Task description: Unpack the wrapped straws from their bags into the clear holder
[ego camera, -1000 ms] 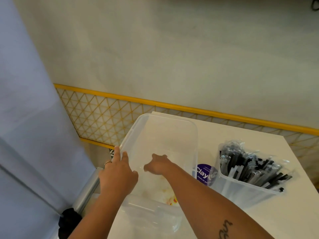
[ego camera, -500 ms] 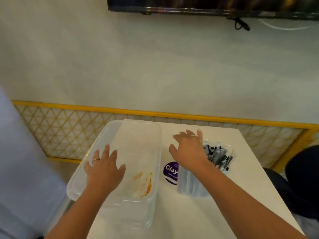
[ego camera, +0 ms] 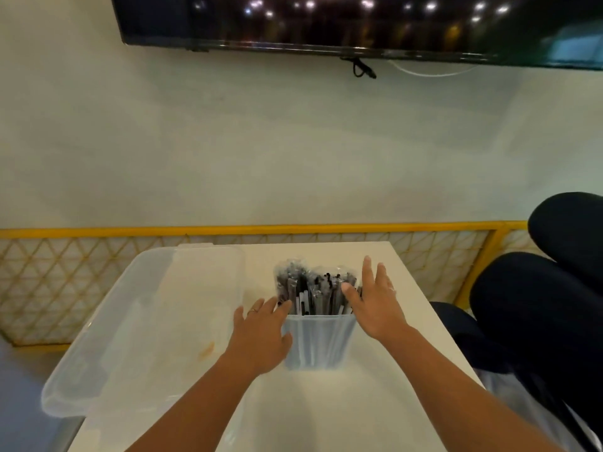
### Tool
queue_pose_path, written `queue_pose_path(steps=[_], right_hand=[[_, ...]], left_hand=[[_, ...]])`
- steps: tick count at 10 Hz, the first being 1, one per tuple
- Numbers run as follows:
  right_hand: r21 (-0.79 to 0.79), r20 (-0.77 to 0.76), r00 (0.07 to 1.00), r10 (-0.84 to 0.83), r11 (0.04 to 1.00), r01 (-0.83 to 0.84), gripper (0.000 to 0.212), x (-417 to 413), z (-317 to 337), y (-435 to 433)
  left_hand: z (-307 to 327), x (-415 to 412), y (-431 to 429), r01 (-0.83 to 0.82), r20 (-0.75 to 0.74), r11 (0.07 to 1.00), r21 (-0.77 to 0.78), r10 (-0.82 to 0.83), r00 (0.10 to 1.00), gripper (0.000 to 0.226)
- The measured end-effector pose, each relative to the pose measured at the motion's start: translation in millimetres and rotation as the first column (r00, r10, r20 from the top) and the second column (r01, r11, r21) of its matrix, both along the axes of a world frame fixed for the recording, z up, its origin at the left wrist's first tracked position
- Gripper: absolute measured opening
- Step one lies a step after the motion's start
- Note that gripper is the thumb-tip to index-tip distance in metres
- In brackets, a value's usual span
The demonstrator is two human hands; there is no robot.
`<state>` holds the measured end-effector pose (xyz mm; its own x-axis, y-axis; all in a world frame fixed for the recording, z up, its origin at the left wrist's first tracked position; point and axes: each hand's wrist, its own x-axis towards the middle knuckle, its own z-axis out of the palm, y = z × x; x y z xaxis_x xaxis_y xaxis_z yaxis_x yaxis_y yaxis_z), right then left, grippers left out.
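Both sides of the holder are being flanked, I'm seeing: left hand spread and empty at its wall, right hand likewise beside the upright straws (left looks nearer).

Bin left of holder.

White bench front and centre, plain, no pattern at all. On it, a clear holder with a faint blue-grey tint, packed with straws: black ones, white ones, all under glossy see-through wrap. Beside it a milky, see-through tub, and there's an orange smear on its floor. Behind, a bright yellow rail over a yellow diamond lattice on pale panel. Cream wall above, then a black screen dotted with white and amber glints.
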<state>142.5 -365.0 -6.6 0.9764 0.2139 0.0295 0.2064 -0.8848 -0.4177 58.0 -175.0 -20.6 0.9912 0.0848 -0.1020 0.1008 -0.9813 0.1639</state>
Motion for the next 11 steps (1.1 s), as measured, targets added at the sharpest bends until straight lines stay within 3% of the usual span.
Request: queue_pose_path(steps=[1, 2, 4, 5, 6, 9, 10, 11], right_hand=[[0.157, -0.173, 0.985, 0.009, 0.987, 0.018, 0.073, 4, -13, -12], [0.229, -0.218, 0.962, 0.166, 0.967, -0.114, 0.063, 0, -24, -15], [0.208, -0.207, 0.945, 0.252, 0.955, -0.209, 0.065, 4, -39, -6], [0.204, -0.180, 0.953, 0.245, 0.957, -0.208, 0.066, 7, -43, 1], [0.214, -0.174, 0.958, 0.229, 0.958, -0.190, 0.065, 8, -47, 7], [0.211, -0.193, 0.948, 0.254, 0.954, -0.213, 0.067, 15, -49, 9], [0.196, -0.246, 0.938, 0.245, 0.960, -0.200, 0.074, 14, -41, 7], [0.206, -0.204, 0.961, 0.186, 0.968, -0.144, 0.079, 18, -13, 6]], left_hand=[[-4, 0, 0, -0.016, -0.037, 0.998, 0.052, 0.018, 0.999, 0.055], [-5, -1, 1, -0.021, -0.026, 0.998, 0.062, 0.023, 0.999, 0.050], [-3, -6, 6, -0.054, 0.021, 0.996, 0.066, 0.052, 0.998, 0.047], [-6, -10, 11, -0.135, 0.072, 0.991, 0.022, 0.133, 0.989, 0.063], [-3, -16, 14, -0.250, 0.016, 0.968, -0.031, 0.251, 0.968, 0.075], [-4, -18, 19, -0.284, 0.005, 0.956, -0.065, 0.285, 0.958, 0.073], [1, -16, 17, -0.289, -0.002, 0.952, -0.105, 0.290, 0.957, 0.072], [15, -9, 18, -0.269, 0.040, 0.960, -0.076, 0.273, 0.961, 0.071]])
